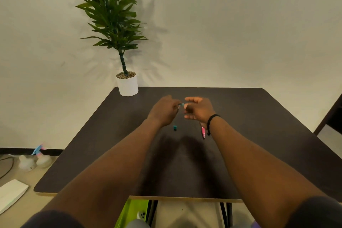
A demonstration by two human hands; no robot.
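Both arms reach out over a dark table (259, 135). My left hand (164, 110) pinches a small teal piece (181, 104) at its fingertips, held above the tabletop. My right hand (198, 109) is just to the right of that piece, fingers loosely curled and spread, its fingertips close to it; whether they touch it is unclear. A second small teal block (174, 127) lies on the table below the hands. A pink object (203, 132) lies on the table beside my right wrist, which wears a black band.
A potted plant in a white pot (127, 85) stands at the table's far left corner against the wall. On the floor at left are pale spray bottles (35, 161) and a white board (11, 194). A dark chair edge (331, 114) shows at right.
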